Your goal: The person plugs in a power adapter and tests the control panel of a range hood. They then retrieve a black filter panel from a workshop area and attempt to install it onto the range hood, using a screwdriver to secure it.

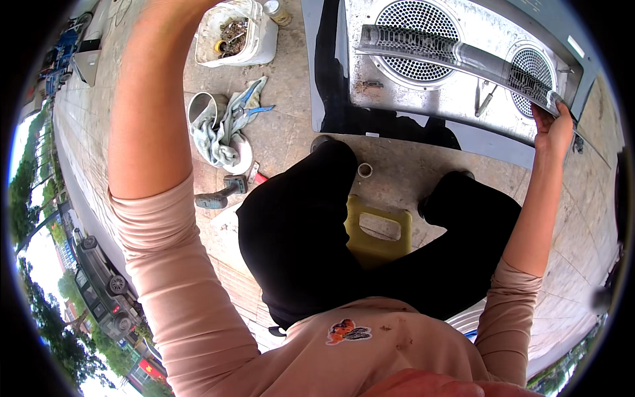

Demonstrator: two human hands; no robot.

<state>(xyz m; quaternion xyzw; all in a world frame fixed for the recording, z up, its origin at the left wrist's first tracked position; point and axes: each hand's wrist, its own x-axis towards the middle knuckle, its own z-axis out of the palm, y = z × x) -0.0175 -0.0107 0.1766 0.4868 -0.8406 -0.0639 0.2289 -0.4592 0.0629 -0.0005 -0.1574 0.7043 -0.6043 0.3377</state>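
Observation:
A long, slightly curved grey metal strip (486, 64) with a mesh-like sheen slants across the opened metal housing, which looks like a range hood (397, 99). My right hand (555, 131) grips the strip's near right end, thumb on top and fingers beneath. Behind the strip are two round perforated grilles, the larger left grille (413, 73) and the right grille (526, 63). On the housing's bare metal lie a screwdriver (486, 104) and a small dark piece (374, 84). My left arm reaches up past the top edge, so its hand is out of sight.
Left of the housing stand a white bucket (264, 47) of debris and a jar (276, 12). Below them are a metal cup (202, 106), a rag (221, 142), blue-handled pliers (260, 110) and a cordless drill (221, 194). A yellow stool (370, 248) sits between my legs.

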